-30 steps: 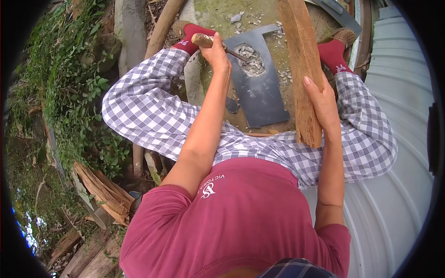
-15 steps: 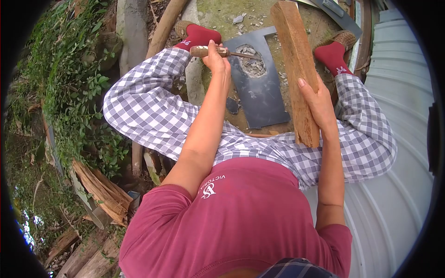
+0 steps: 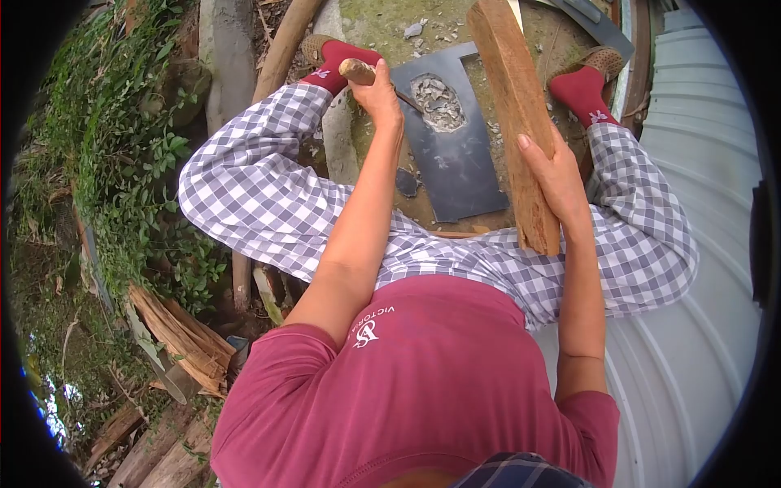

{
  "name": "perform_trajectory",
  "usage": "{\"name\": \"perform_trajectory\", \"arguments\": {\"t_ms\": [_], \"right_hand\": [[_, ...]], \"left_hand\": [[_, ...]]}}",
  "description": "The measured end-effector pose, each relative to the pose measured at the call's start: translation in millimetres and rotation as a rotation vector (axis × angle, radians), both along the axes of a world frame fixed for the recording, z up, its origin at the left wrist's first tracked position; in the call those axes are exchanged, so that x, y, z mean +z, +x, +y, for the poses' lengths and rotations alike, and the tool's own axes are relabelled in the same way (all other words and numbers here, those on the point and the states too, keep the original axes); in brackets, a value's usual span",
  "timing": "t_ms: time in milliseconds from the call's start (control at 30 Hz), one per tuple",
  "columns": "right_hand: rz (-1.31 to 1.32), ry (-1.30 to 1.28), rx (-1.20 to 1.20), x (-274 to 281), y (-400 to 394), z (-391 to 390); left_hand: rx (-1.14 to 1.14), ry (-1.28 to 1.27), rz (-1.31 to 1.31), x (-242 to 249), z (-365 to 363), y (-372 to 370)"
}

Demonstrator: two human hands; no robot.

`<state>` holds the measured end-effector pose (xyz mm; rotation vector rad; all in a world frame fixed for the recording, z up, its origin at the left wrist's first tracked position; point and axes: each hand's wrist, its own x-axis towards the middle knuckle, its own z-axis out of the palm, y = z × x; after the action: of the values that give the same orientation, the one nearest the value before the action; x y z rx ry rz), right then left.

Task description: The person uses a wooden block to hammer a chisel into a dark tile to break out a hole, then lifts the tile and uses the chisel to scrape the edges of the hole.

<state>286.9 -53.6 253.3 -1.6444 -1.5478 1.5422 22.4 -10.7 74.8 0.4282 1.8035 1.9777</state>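
My left hand (image 3: pixel 379 101) is closed around the wooden handle of a screwdriver (image 3: pixel 356 71) with a thin metal shaft. Its shaft slants down to the left edge of a ragged hole in a dark grey sheet (image 3: pixel 460 183). Crumbled grey chips (image 3: pixel 439 106) fill that hole. A long squared wooden block (image 3: pixel 514 89) stands tilted beside the sheet, gripped along its right side by my right hand (image 3: pixel 557 175), thumb on top. The block's near end rests by my right thigh. A small dark broken piece (image 3: pixel 407 183) lies left of the sheet.
My red-socked feet (image 3: pixel 350 63) flank the sheet on mossy concrete ground. Corrugated metal (image 3: pixel 691 163) runs along the right. Leafy plants (image 3: pixel 122 163), a wooden pole (image 3: pixel 285 49) and split timber (image 3: pixel 183 337) are on the left. Another dark strip (image 3: pixel 590 24) lies at the top right.
The screwdriver has tipped from nearly level to a steeper slant, its handle end raised and its tip drawn back left toward the hole's edge. The wooden block has shifted slightly left at its far end.
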Motion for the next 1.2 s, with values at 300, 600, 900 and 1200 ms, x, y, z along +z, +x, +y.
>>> {"name": "perform_trajectory", "arguments": {"t_ms": [300,600,900,1200], "right_hand": [[-0.028,-0.015,0.009,-2,2,1],[-0.032,0.004,0.013,-3,2,0],[-0.045,0.022,0.015,-5,2,0],[-0.089,0.172,0.084,40,-27,27]], "left_hand": [[-0.053,-0.075,0.177,19,-1,14],[-0.148,-0.118,0.262,25,4,21],[-0.128,-0.128,0.314,21,7,23],[-0.231,-0.207,0.381,41,10,42]]}}
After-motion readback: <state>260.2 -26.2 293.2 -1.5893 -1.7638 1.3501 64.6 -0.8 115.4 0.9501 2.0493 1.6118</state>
